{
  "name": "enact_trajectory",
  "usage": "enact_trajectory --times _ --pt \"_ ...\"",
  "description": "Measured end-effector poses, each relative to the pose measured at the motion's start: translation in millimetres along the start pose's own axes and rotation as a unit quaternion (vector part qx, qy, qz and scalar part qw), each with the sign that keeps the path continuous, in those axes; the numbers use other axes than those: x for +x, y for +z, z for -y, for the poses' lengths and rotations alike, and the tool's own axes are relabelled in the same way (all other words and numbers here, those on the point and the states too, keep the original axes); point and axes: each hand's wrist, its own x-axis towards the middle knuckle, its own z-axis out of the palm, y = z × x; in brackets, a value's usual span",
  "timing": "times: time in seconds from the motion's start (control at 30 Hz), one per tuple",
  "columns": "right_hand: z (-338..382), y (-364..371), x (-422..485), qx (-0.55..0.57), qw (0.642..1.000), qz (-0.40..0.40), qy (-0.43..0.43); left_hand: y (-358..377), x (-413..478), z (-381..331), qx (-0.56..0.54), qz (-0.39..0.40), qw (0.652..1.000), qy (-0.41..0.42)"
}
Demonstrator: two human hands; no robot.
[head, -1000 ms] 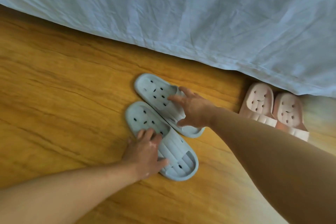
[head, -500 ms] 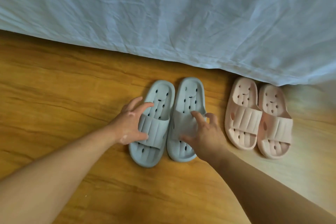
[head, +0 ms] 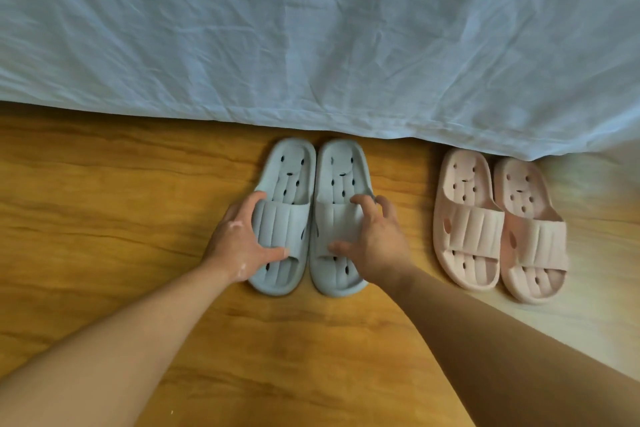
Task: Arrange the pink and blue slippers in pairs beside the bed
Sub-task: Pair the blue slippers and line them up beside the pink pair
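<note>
Reaching forward with fingers spread, the left hand [head: 239,241] and right hand [head: 379,239] each grasp a blue slipper's strap [head: 282,230], pink slippers [head: 498,225] at three o'clock.

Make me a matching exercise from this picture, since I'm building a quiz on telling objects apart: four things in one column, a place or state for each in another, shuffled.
Things
1. left blue slipper
2. right blue slipper
3. pink slippers
4. bedsheet

Places or states
A. side by side on the floor, untouched by either hand
B. strap gripped by the right hand
C. hanging wrinkled across the top of the view
D. strap gripped by the left hand

Pairs: 1-D, 2-B, 3-A, 4-C
</note>
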Motion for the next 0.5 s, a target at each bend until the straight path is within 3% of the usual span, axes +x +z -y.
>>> enact_trajectory --times 0.2,0.5 --pt "0.9 -11.5 20.7 0.037 0.999 -0.020 0.025 -4.3 41.1 -22.6 -0.001 0.021 1.000 0.008" --pt "-6.6 -15.6 18.3 0.023 0.999 -0.030 0.021 8.0 35.1 -17.8 -0.044 -0.016 0.999 -0.001"
